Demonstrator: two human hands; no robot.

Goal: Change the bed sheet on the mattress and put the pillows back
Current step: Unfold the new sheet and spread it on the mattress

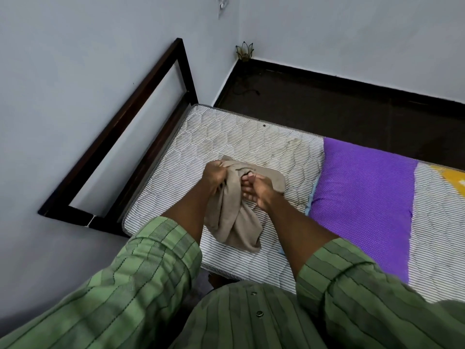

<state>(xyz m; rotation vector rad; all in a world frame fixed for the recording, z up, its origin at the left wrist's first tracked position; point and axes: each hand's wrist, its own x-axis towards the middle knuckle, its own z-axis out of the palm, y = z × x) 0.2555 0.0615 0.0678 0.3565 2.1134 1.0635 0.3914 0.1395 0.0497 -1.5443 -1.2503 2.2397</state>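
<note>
Both of your hands are closed on the bunched beige cloth sheet (236, 197) right at the centre of the view. Your left hand (217, 176) has its fingers curled tight round the upper gather of the fabric, and your right hand (259, 188) pinches a fold at about three o'clock from it, fingertips tucked into the cloth. Below the hands, the rest of the sheet hangs in a loose twisted wad, its lower end resting on the bare white mattress with thin dark stripes and quilted stitching (226, 137). At three o'clock from the grip, a purple dotted pillow (364, 197) lies across the mattress, and past it, at the far right edge, a scrap of yellow fabric (450, 176) peeks in. At ten o'clock, the dark wooden open-framed headboard (120, 137) stands against the pale grey wall (75, 59). At twelve o'clock, beyond the mattress, there's dark floor (327, 107), with a small lotus-shaped metal ornament (244, 51) sitting in the corner. Your green striped sleeves (141, 278) fill the bottom of the view.
</note>
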